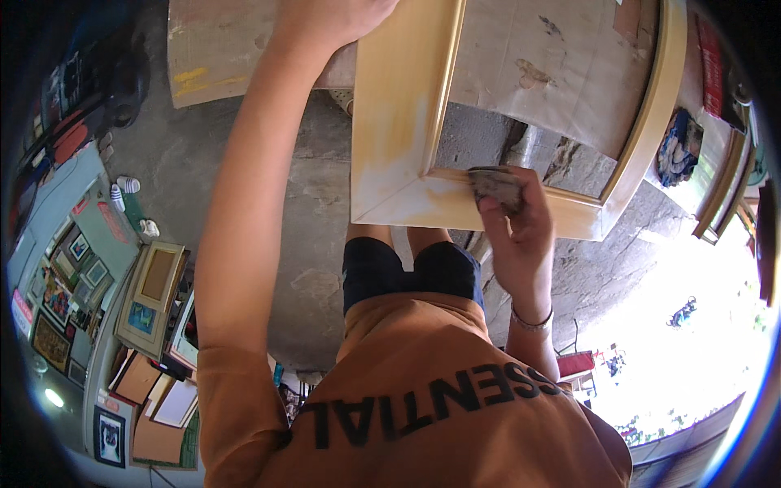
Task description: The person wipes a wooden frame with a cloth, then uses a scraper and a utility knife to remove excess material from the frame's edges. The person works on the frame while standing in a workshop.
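Note:
A pale yellow wooden frame (394,122) with mitred corners and whitish patches lies in front of me. Pinched in my right hand (525,236) is a worn grey piece of sandpaper (498,189), which looks folded. It rests at the inner edge of the frame's near rail, right of the left corner joint. My left arm reaches to the far left, and my left hand (358,18) is beside the frame's left rail. The top edge of the view cuts off its fingers, so their grip is hidden.
Stained cardboard (537,73) lies beneath the frame, over a rough concrete floor (309,268). Framed pictures (150,285) and boards stand at the left, near several slippers (128,185). At the right are a dark blue cloth (680,146) and wooden frame pieces (724,187).

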A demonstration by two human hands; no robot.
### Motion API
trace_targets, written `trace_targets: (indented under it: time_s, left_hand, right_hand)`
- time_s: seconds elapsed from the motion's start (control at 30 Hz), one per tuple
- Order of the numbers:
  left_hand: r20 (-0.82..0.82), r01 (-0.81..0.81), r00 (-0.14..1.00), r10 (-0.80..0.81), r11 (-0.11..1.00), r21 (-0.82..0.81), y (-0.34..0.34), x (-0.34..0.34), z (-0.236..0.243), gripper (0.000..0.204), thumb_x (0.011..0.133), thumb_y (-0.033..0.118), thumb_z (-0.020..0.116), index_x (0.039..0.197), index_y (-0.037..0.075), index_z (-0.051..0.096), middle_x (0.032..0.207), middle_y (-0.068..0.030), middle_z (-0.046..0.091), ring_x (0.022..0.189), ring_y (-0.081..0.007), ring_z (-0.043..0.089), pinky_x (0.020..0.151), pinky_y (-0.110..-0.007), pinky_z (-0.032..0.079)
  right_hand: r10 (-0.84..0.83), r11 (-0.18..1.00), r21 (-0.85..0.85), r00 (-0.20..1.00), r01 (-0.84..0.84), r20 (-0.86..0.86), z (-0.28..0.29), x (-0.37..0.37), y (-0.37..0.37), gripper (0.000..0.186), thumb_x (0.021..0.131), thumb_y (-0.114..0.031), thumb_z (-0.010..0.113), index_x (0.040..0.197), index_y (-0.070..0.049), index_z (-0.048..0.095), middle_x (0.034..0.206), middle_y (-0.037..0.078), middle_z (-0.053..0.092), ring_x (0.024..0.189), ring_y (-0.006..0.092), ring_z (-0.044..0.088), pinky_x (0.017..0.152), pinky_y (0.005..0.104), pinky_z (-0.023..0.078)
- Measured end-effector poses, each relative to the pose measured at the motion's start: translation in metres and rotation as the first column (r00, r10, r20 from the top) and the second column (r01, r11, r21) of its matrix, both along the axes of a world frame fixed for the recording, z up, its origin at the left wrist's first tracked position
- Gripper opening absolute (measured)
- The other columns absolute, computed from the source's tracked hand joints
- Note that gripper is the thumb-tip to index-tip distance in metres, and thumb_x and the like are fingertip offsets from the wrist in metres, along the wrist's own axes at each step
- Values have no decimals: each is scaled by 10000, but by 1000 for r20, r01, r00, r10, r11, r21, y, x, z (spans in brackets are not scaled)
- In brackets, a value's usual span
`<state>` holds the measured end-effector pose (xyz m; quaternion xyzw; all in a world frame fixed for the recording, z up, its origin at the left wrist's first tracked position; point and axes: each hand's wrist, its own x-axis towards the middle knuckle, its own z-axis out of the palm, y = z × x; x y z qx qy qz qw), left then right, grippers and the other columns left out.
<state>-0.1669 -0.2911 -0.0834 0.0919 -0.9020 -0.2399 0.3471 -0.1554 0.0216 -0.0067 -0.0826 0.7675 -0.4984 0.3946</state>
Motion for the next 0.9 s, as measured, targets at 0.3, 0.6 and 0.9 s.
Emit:
trace_targets:
  time_s: [0.3,0.6,0.9]
  left_hand:
    - [-40,-25,999,26,999,21,2,2,-1,278,894,171,726,1119,51,614,1225,-184,629,1096,-398,630,911,-454,511]
    - [-38,-40,998,41,999,28,2,2,-6,276,896,163,721,1123,54,606,1214,-165,618,1122,-380,613,937,-451,500]
    - [-18,-45,999,45,999,26,3,3,-7,306,892,155,718,1147,49,587,1225,-153,594,1132,-369,591,943,-456,491]
  right_hand:
    - [346,909,355,873,-220,-343,6,23,-35,292,897,-70,647,1160,10,548,941,218,635,846,407,645,743,464,516]
    - [278,904,417,877,-100,-392,-1,36,-44,246,910,-193,749,1036,-15,634,891,149,676,788,356,630,777,416,448]
    - [222,918,395,799,21,-558,-16,44,-54,223,911,-196,755,1007,-24,650,830,137,680,734,336,617,777,395,428]
